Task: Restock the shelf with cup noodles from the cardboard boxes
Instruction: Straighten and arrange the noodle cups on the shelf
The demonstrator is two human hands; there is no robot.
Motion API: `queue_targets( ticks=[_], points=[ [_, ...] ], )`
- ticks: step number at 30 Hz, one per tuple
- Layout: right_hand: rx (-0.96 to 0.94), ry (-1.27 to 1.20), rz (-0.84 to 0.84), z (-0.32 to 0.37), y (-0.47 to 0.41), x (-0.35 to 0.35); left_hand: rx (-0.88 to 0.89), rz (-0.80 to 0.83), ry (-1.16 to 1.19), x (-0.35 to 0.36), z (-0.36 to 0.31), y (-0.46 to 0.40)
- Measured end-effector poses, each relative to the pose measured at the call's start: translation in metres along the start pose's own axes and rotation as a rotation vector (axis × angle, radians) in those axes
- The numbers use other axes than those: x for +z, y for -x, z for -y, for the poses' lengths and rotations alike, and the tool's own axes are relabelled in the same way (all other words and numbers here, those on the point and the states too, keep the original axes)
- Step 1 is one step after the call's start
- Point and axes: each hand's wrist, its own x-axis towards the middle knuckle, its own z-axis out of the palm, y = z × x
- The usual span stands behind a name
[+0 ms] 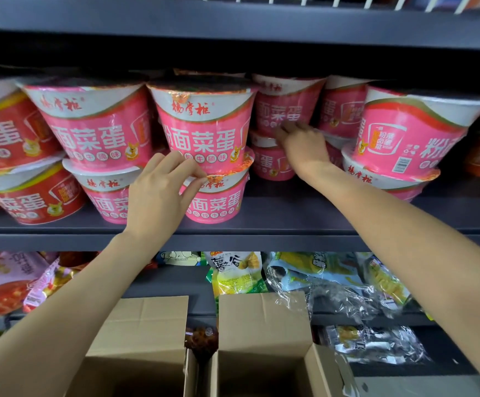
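— Where are your hands?

— Your left hand (158,193) is at the shelf's (290,222) front edge, thumb and fingers curled onto the base of the upper front bowl (201,124), which sits stacked on a lower bowl (218,202).

— And your right?

— Your right hand (301,144) reaches deeper, toward the back of the shelf, fingertips resting against a rear bowl (284,107); whether you actually grip it, I cannot tell.

— The boxes?

— Two open cardboard boxes (261,339) stand below you, under the lower shelf of snack bags (236,270).
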Motion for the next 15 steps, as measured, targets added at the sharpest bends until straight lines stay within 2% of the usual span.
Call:
queue_targets(
  ticks=[3, 5, 9, 11, 15],
  points=[
    [0.13, 0.03, 0.081, -0.014, 0.012, -0.001, 0.009, -0.001, 0.004, 0.0, 0.001, 0.0],
    [0.211, -0.02, 0.066, -0.018, 0.017, -0.006, 0.004, -0.004, 0.0, 0.0, 0.001, 0.0],
    [0.067, -0.023, -0.11, -0.006, 0.013, -0.005, -0.003, -0.01, -0.001, 0.001, 0.0, 0.001],
    [0.071, -0.134, -0.057, 0.005, 0.008, -0.002, -0.007, -0.007, -0.004, 0.002, 0.0, 0.002],
    [0.168, -0.239, -0.08, 0.009, 0.005, 0.011, 0.004, -0.008, 0.004, 0.002, 0.0, 0.002]
  ],
)
